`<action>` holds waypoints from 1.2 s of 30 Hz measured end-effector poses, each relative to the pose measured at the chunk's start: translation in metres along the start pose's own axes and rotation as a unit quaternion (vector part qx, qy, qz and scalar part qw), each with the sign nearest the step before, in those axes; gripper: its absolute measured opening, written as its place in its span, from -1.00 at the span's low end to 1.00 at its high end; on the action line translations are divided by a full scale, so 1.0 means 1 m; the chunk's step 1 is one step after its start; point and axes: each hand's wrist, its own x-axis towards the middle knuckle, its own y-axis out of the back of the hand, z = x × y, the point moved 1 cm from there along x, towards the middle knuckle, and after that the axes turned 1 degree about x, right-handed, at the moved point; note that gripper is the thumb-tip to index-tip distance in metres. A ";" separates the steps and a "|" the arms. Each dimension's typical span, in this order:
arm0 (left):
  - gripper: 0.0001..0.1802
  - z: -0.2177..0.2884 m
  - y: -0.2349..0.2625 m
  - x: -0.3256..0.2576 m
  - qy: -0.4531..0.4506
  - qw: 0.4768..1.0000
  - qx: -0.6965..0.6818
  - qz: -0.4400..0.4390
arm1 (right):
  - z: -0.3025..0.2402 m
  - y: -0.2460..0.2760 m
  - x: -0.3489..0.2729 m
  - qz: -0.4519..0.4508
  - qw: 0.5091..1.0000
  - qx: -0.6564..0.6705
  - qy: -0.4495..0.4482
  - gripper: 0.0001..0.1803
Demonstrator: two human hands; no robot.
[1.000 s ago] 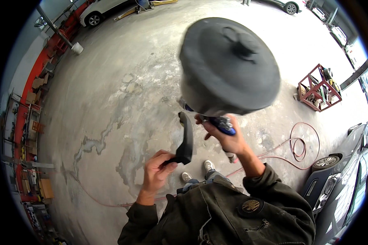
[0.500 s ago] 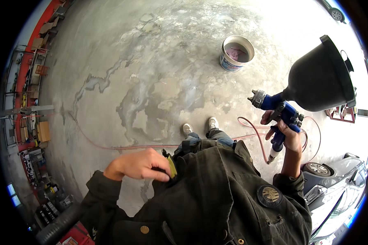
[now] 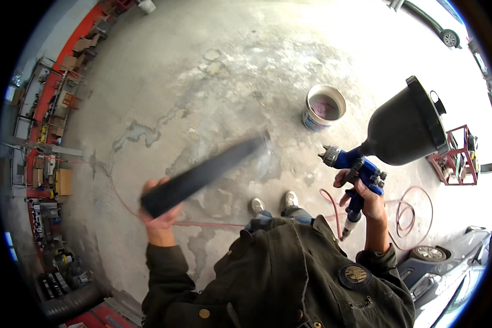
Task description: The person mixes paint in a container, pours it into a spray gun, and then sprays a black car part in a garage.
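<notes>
My right hand grips the handle of a blue gravity-feed spray gun. A large black hopper cup sits tilted on top of the gun, and a red hose joins the bottom of its handle. My left hand is closed around one end of a long dark bar, raised over the floor at left. The bar is smeared by motion and has a lighter far tip; its exact kind I cannot make out.
A white bucket with pinkish contents stands ahead on the stained concrete floor. Hose coils lie at right, near a red metal rack and a parked car. Cluttered shelves line the left wall.
My left hand has moved from the front of my jacket, where it held something yellow-green, out to the left with the dark bar. The spray gun has shifted slightly left and down.
</notes>
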 end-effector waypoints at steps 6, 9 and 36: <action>-0.94 -0.037 -0.007 0.038 0.077 0.838 0.536 0.072 | -0.011 -0.004 0.001 -0.038 0.999 0.016 -0.034 -0.46; -0.90 -0.042 -0.024 0.053 0.091 0.668 0.738 -0.029 | -0.016 -0.015 0.007 -0.101 0.994 0.010 -0.045 -0.42; -0.81 -0.011 0.017 0.013 0.039 0.793 0.598 0.107 | -0.061 -0.063 0.065 -0.071 0.997 0.002 0.015 -0.68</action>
